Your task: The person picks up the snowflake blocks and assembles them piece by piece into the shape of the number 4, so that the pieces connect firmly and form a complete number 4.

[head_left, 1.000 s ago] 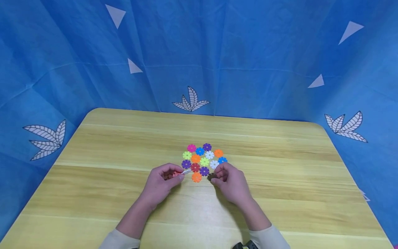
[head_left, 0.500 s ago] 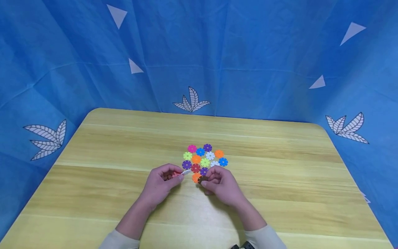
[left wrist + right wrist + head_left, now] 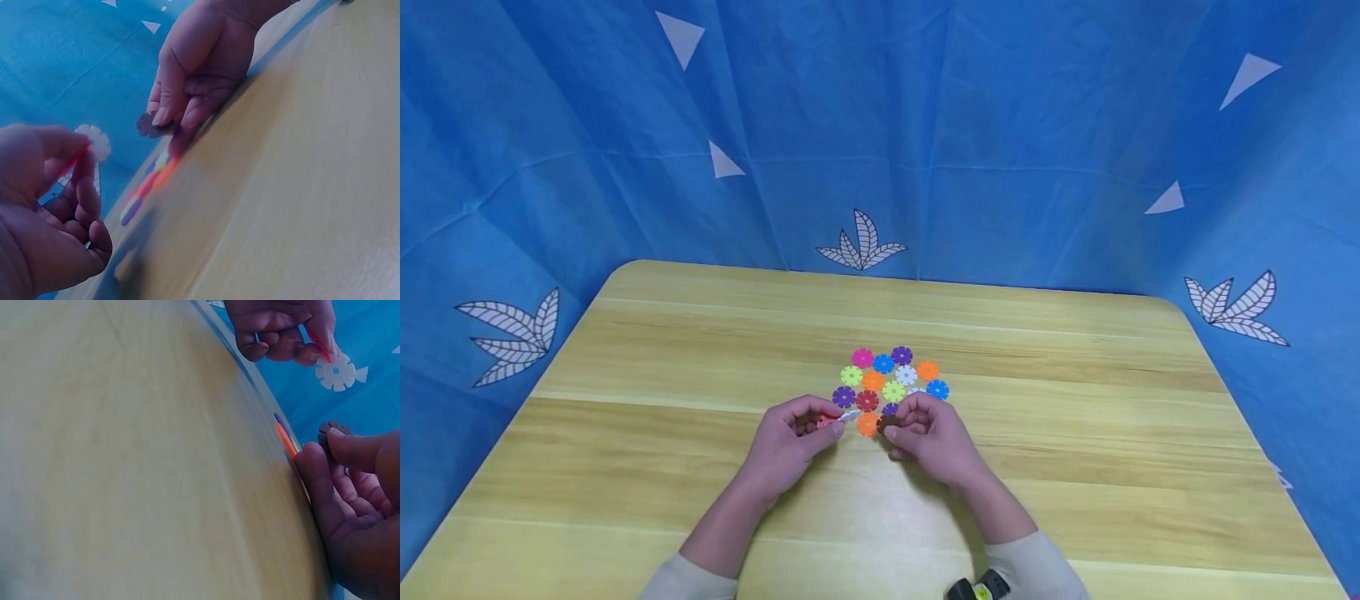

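My left hand (image 3: 796, 442) pinches a pink-red notched plastic disc (image 3: 825, 420) with a white notched disc (image 3: 94, 142) set into it at an angle. The pair is held up off the table, left of a cluster of similar discs. Between thumb and fingers, my right hand (image 3: 938, 439) holds a dark brown notched disc (image 3: 887, 423) over the near edge of the cluster. In the right wrist view, a fingertip of this hand is right at the edge of an orange disc (image 3: 286, 440). Part of the purple disc (image 3: 891, 409) behind it is hidden by the hand.
Flat on the wooden table (image 3: 1075, 400) lie several flower-shaped discs, among them a red disc (image 3: 867, 401), a lime disc (image 3: 893, 391) and a blue disc (image 3: 937, 389). A blue curtain (image 3: 1000, 150) hangs behind the table. A black wrist device (image 3: 979, 587) shows at the right sleeve.
My right hand has moved left with the brown disc, and the nearest orange, red and left purple discs have shifted slightly left. My left hand stays in place.
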Available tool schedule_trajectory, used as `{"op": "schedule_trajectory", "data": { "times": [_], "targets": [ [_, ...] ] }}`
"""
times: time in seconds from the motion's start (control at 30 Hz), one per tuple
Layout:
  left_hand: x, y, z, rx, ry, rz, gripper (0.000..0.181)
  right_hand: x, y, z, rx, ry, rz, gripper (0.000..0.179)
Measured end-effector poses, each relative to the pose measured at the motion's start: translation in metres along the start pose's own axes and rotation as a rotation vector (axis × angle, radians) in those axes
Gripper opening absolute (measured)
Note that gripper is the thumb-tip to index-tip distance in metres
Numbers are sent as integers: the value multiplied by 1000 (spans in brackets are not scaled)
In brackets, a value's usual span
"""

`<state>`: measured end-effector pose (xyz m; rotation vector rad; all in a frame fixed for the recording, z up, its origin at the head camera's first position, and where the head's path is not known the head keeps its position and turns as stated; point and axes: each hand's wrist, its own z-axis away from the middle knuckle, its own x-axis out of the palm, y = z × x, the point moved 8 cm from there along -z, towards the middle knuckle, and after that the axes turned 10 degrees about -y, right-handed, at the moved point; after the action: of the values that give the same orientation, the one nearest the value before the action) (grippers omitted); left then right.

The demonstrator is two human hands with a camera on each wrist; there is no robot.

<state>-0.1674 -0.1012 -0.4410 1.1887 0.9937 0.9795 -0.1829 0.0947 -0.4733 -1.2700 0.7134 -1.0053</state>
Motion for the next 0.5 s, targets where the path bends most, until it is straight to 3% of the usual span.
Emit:
{"op": "schedule_trajectory", "data": {
  "times": [0.5],
  "targets": [
    [2,2,1,-6,-7,8,15,-8,0,-3,29,90,-35,22]
  ]
}}
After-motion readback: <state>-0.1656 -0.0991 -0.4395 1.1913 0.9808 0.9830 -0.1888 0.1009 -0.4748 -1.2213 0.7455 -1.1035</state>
